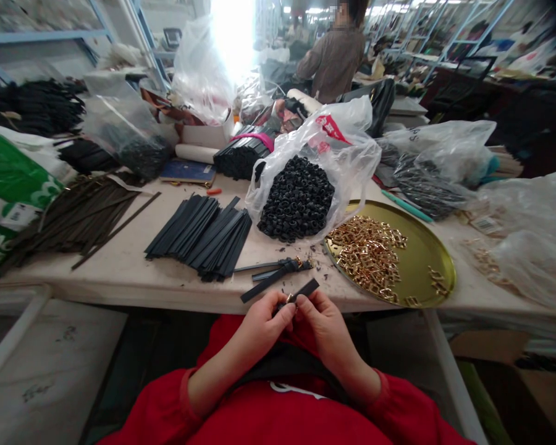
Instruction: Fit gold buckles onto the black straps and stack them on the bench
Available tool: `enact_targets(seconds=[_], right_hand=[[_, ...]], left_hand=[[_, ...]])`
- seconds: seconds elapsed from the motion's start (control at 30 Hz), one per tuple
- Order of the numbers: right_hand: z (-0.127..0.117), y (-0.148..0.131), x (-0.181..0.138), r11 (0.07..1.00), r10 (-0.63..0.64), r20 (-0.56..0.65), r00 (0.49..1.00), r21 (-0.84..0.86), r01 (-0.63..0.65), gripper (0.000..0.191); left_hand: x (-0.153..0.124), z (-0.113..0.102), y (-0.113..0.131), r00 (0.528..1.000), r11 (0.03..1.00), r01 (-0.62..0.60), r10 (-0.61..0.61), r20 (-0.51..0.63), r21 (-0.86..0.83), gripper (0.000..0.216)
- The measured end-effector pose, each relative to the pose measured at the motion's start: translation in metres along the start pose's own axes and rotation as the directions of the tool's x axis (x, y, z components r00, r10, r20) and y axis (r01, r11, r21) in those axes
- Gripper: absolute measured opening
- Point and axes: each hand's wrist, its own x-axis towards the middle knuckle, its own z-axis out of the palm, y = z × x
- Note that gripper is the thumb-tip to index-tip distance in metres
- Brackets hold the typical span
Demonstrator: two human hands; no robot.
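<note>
My left hand [267, 321] and my right hand [323, 318] meet at the table's front edge, fingers closed in a pinch. Between them is a short black strap [309, 288], its flat end sticking up to the right past my right fingers. A small gold buckle [290, 298] shows at my left fingertips, partly covered by them. Just beyond my hands lie several straps with gold buckles [301, 264] fitted. A pile of flat black strips [199, 238] is farther left. To the right, a round gold tray [426, 247] holds a heap of gold buckles [368, 256].
A plastic bag of small black loops [296, 198] stands open mid-table. Dark brown strips [86, 216] and a green-and-white bag [13, 185] are at left. A teal pen-like tool [406, 206] lies behind the tray. Clear bags [532, 228] crowd the right. Another person [336, 59] stands beyond.
</note>
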Motion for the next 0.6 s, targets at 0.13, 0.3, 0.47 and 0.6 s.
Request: enact_targets(seconds=[0.13,0.3,0.47,0.6], right_hand=[[-0.002,-0.004,-0.003,0.998,0.044,0.011,0.999,-0.034,-0.044,0.028],[-0.007,-0.009,-0.004,0.835,-0.319,-0.002,0.948,-0.473,0.28,0.017],[-0.011,-0.007,-0.004,0.857,-0.243,0.042,0.969,-0.459,0.234,0.016],[-0.012,-0.006,-0.004,0.942,-0.049,0.085,0.995,-0.327,0.074,0.023]], left_hand=[[0.0,0.002,-0.009,0.996,0.979,0.089,-0.082,0.043,-0.184,0.023],[-0.001,0.004,-0.011,0.989,0.972,0.147,-0.142,0.041,-0.184,0.027],[-0.004,0.004,-0.003,0.997,0.997,0.061,-0.062,-0.035,-0.038,0.027],[-0.003,0.002,0.0,0.993,0.992,0.119,-0.118,0.018,-0.037,0.031]])
